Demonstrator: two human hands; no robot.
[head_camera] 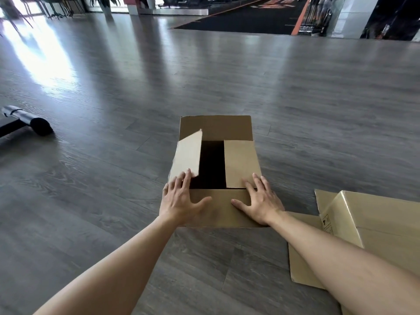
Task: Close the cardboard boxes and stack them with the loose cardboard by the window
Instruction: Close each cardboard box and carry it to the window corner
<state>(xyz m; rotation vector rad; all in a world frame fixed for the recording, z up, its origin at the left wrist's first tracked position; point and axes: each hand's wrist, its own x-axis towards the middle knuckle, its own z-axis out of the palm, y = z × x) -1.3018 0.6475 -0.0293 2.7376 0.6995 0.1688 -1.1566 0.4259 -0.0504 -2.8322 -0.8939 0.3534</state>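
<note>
An open brown cardboard box [218,128] sits on the grey floor in front of me. Its far flap stands up, its right flap lies folded flat over the opening, and its left flap is half raised and tilted. A dark gap shows between the two side flaps. My left hand [181,198] rests with spread fingers on the near flap, its fingertips touching the left flap's near corner. My right hand [261,201] lies flat on the near flap, fingertips reaching the right flap. A second cardboard box [375,226] stands at the right on a loose cardboard sheet [302,258].
A black and silver bar of some equipment [27,121] lies on the floor at the far left. A black mat with orange edging [238,21] covers the floor at the back. Bright window glare and chair legs [34,10] fill the back left.
</note>
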